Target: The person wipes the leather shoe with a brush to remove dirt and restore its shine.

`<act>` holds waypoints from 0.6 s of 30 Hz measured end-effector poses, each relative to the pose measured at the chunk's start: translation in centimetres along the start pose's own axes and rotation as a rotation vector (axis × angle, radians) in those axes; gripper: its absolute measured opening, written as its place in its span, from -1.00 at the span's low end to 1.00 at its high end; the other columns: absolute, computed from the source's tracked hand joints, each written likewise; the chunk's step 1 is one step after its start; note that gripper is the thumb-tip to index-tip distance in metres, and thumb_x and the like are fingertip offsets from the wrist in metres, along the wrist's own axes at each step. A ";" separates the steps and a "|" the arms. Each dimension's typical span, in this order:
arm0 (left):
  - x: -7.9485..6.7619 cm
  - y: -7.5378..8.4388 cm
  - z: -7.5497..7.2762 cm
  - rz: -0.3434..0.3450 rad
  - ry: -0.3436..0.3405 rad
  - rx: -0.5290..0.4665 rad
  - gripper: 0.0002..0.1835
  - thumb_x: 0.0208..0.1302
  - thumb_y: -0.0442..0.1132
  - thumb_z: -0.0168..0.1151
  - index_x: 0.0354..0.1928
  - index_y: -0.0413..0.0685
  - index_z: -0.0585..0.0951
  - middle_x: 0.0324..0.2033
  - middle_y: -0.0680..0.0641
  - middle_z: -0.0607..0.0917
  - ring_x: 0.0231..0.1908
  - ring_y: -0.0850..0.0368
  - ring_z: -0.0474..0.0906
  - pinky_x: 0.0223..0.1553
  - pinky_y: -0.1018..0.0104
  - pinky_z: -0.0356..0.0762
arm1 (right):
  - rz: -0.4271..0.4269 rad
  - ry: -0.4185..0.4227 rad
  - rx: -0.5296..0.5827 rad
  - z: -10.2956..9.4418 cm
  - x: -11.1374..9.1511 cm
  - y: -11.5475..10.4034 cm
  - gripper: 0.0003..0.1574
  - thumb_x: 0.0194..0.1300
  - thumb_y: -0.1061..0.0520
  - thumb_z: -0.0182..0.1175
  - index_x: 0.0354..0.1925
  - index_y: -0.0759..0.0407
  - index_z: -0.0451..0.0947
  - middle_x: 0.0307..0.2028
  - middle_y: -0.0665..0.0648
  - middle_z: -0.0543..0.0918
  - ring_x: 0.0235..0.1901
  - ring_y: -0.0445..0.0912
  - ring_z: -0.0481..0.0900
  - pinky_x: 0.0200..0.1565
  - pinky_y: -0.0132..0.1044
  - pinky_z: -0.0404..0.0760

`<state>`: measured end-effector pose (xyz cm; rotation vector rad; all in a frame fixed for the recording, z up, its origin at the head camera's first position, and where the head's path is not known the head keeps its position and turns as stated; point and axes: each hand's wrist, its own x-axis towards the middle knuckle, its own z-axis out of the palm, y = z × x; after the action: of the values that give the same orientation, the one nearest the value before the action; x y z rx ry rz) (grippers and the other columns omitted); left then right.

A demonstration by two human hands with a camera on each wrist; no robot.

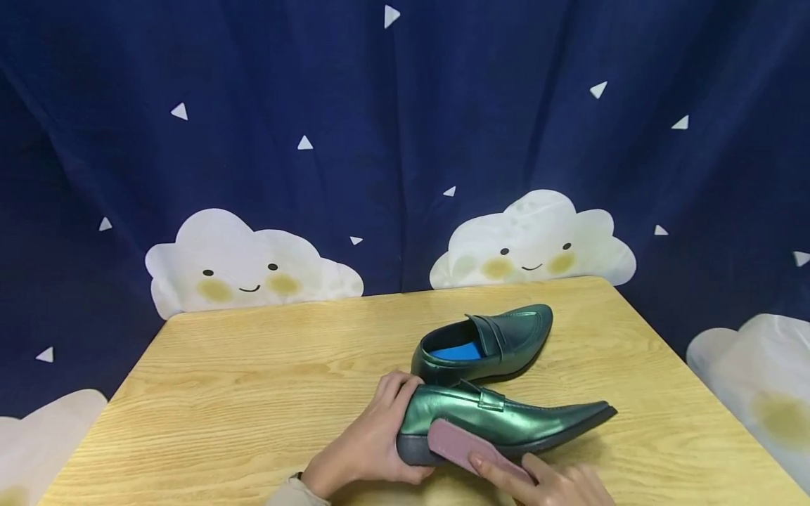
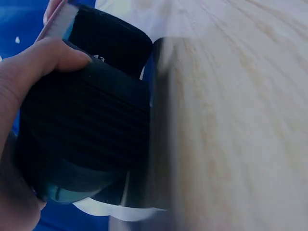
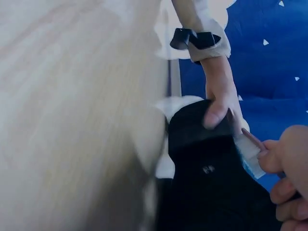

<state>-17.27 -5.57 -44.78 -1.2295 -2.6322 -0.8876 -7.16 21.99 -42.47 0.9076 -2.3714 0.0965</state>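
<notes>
A shiny green loafer (image 1: 531,419) is tilted on its side above the table, its toe to the right. My left hand (image 1: 378,437) grips it round the heel; in the left wrist view the thumb presses on the black heel (image 2: 91,120). My right hand (image 1: 560,483) holds a pink-backed brush (image 1: 465,447) against the loafer's near side, by the heel. White and blue bristles (image 3: 250,156) touch the upper in the right wrist view, where the dark sole (image 3: 207,187) faces the camera. The second green loafer (image 1: 515,344), with a blue insole, stands upright just behind.
A light wooden table (image 1: 253,393) lies under the hands and shoes. Behind it hangs a dark blue curtain (image 1: 354,91) with white clouds and triangles. The strapped wrist camera (image 3: 195,38) on the left forearm shows in the right wrist view.
</notes>
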 end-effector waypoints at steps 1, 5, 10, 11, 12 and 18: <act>0.1 0.1 -0.1 0.015 0.001 0.030 0.14 -0.31 0.20 0.53 0.33 -0.12 0.23 0.18 -0.03 0.27 0.23 0.08 0.15 0.18 0.14 0.35 | 0.021 0.003 -0.003 -0.1 0.1 0.1 -0.40 0.43 -0.40 -0.28 0.17 -0.36 0.53 -0.57 -0.26 -0.01 -0.62 -0.45 -0.26 -0.61 -0.61 -0.20; 0.2 0.6 -0.3 0.036 -0.038 0.134 0.16 -0.29 0.23 0.50 0.34 -0.20 0.21 0.18 -0.08 0.29 0.28 -0.02 0.15 0.26 0.08 0.27 | 0.144 -0.030 -0.001 -1.0 0.3 1.0 -0.26 0.45 -0.30 -0.57 0.17 -0.35 0.52 -0.59 -0.22 0.07 -0.69 -0.41 -0.15 -0.65 -0.56 -0.07; 0.2 0.7 -0.4 0.037 -0.062 0.162 0.18 -0.28 0.26 0.49 0.34 -0.23 0.20 0.18 -0.11 0.31 0.23 0.01 0.20 0.24 0.13 0.30 | 0.042 -0.035 0.007 -0.7 0.1 0.5 -0.39 0.41 -0.40 -0.27 0.17 -0.34 0.53 -0.57 -0.26 0.01 -0.65 -0.45 -0.20 -0.63 -0.62 -0.15; 0.2 0.7 -0.4 0.038 -0.061 0.157 0.18 -0.28 0.25 0.49 0.34 -0.23 0.20 0.17 -0.11 0.31 0.21 0.02 0.21 0.23 0.15 0.31 | 0.009 -0.031 0.011 -0.5 0.1 0.4 -0.41 0.39 -0.42 -0.20 0.17 -0.33 0.54 -0.57 -0.27 0.00 -0.64 -0.46 -0.21 -0.62 -0.62 -0.18; 0.2 0.7 -0.4 0.039 -0.058 0.156 0.18 -0.27 0.26 0.49 0.34 -0.24 0.20 0.17 -0.11 0.31 0.20 0.04 0.21 0.21 0.16 0.32 | -0.011 -0.020 0.006 -0.4 0.1 0.4 -0.43 0.40 -0.41 -0.18 0.16 -0.33 0.55 -0.57 -0.27 -0.01 -0.64 -0.46 -0.22 -0.61 -0.62 -0.19; 0.3 0.4 -0.4 0.057 -0.041 0.182 0.16 -0.27 0.26 0.48 0.32 -0.26 0.22 0.13 -0.10 0.33 0.14 0.06 0.24 0.17 0.19 0.34 | 0.127 -0.007 -0.021 -0.9 0.2 1.2 -0.25 0.47 -0.28 -0.57 0.11 -0.35 0.57 -0.60 -0.22 0.04 -0.69 -0.41 -0.18 -0.65 -0.55 -0.10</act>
<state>-17.18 -5.39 -44.14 -1.2810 -2.6260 -0.6049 -7.60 22.97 -41.46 0.7483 -2.4305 0.1181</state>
